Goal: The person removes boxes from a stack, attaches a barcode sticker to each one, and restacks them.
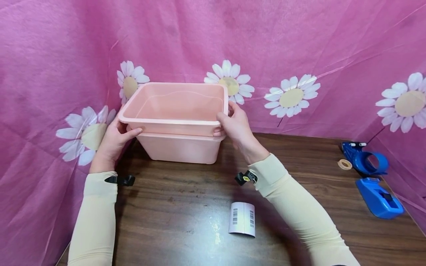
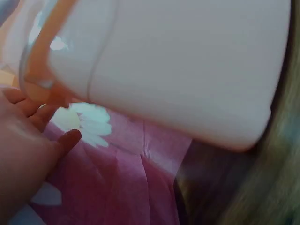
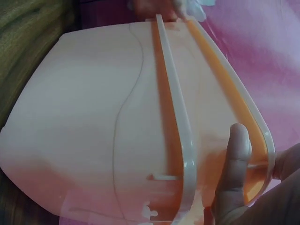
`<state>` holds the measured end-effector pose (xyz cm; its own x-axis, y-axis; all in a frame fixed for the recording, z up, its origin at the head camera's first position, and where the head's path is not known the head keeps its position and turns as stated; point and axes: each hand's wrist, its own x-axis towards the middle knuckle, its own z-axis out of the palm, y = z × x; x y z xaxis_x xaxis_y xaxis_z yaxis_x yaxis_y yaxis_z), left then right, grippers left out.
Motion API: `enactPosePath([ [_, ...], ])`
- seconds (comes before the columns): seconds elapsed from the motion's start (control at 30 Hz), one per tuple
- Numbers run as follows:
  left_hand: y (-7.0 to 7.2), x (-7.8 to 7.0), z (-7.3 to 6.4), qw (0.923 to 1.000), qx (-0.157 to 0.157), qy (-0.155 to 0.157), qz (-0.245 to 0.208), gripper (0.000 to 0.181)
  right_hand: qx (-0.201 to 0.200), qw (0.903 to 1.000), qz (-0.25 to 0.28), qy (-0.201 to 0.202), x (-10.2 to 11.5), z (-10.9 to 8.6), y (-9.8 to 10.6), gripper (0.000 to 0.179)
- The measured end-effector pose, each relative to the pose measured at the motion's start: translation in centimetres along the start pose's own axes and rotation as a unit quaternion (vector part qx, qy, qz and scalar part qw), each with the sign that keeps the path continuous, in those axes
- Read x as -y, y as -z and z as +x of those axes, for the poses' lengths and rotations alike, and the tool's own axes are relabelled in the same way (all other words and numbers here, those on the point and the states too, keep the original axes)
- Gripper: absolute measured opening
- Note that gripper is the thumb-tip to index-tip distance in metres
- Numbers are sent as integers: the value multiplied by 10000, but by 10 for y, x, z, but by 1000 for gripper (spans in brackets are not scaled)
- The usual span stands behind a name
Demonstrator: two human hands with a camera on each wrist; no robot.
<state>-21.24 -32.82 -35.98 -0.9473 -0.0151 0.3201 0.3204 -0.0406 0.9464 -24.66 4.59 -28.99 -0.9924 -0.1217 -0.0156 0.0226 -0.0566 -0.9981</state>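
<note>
Two pale pink plastic tubs stand stacked near the back of the table, the upper tub nested partway inside the lower tub. My left hand holds the left end of the upper tub just under its rim, thumb along the front wall. At the opposite end my right hand grips the front right corner, its thumb over the rim. In the right wrist view a gap separates the rim of the lower tub from that of the upper tub. The upper tub's inside shows bare walls.
A curled white label sheet with barcodes lies on the wooden table in front. To the right are a blue tape dispenser, another blue tape holder and a small tape roll. Pink flowered cloth hangs behind and at both sides.
</note>
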Motion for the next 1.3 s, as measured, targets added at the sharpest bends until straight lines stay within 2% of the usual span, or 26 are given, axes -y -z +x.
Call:
enactPosePath([
  [0.1, 3, 4, -2, 9982, 168, 271, 508, 91, -63, 9999, 61, 54, -1, 0, -1, 66],
  [0.2, 6, 7, -3, 9913, 281, 548, 1160, 93, -89, 9998, 115, 96, 0, 1, -1, 63],
  [0.3, 9, 10, -2, 9846, 326, 626, 1600, 96, -118, 9998, 131, 113, 1, 1, -1, 62],
  [0.67, 10, 12, -2, 9850, 327, 570, 1593, 96, -184, 9997, 80, 163, 10, 0, -2, 73],
  [1.17, 12, 13, -3, 9775, 291, 497, 2030, 88, -127, 9994, -27, 324, 34, -1, 0, 61],
  [1.3, 13, 13, -2, 9748, 296, 469, 2162, 88, -81, 9994, 54, 332, 41, -2, 1, 65],
])
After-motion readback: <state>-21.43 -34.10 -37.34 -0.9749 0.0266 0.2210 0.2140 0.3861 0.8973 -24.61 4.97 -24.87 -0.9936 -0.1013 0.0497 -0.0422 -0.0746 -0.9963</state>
